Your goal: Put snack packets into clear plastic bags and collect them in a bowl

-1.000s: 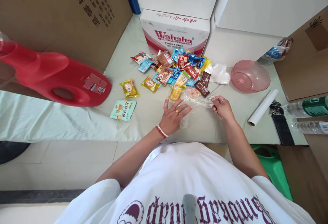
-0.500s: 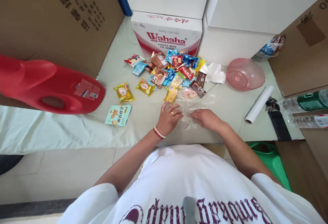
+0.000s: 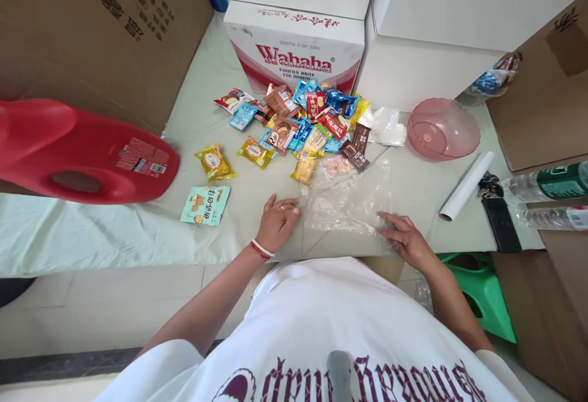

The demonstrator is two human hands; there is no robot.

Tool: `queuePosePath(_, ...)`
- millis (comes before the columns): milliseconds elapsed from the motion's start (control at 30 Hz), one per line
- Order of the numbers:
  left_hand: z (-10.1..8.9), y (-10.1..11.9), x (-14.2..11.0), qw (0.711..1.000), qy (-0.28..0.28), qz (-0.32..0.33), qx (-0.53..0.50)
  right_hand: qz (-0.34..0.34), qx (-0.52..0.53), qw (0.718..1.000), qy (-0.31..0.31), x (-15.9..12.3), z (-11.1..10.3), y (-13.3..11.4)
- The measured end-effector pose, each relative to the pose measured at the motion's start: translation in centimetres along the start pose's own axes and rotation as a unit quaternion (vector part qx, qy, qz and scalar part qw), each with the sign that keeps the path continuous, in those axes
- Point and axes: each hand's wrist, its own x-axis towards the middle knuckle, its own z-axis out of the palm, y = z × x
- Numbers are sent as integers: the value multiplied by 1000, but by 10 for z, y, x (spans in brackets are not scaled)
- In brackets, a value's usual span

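Note:
A clear plastic bag (image 3: 346,203) lies spread flat on the pale cloth-covered table (image 3: 138,230) in front of me. My left hand (image 3: 277,223) rests at the bag's left edge with fingers stretched flat. My right hand (image 3: 404,238) presses the bag's lower right corner, fingers also extended. Just beyond the bag is a pile of several wrapped snacks (image 3: 305,126). A yellow packet (image 3: 214,162) and a light green packet (image 3: 205,204) lie apart to the left.
A red jug (image 3: 82,151) lies on its side at left. A Wahaha carton (image 3: 294,53) and white boxes stand at the back. A pink plastic bowl (image 3: 443,129), a white roll (image 3: 466,186), keys (image 3: 493,197) and bottles (image 3: 549,184) are at right. A green stool (image 3: 482,292) is below.
Both hands moved apart and toward me, spreading the clear bag from a crumpled strip into a flat sheet. The right hand went from pinching the bag to pressing its corner.

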Motion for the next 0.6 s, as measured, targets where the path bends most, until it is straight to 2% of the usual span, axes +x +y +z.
queuePosePath(67, 6, 11, 10, 997, 28, -56, 39, 7, -3, 1000, -22, -13, -3, -1)
queuePosePath(133, 13, 19, 19, 992, 36, -59, 102, 5, -7, 999, -34, -24, -11, 0)
queuePosePath(233, 20, 26, 26, 984, 45, -19, 170, 15, -14, 999, -51, -36, -24, 2)
queuePosePath(300, 23, 30, 26, 981, 79, 10, 178, 28, -10, 998, -55, -38, -28, 2)
queuePosePath(367, 28, 33, 27, 979, 105, 71, 158, 34, 2, 998, -50, -33, -28, 0)
queuePosePath(467, 40, 32, 37, 976, 50, 194, 89, 32, 28, 999, -32, -19, -22, -2)
queuePosePath(533, 50, 26, 47, 975, 14, 215, 53, 30, 36, 999, -13, -14, -19, -1)
queuePosePath(600, 55, 16, 56, 979, 8, 201, 33, 33, 29, 999, 7, -19, -20, 6)
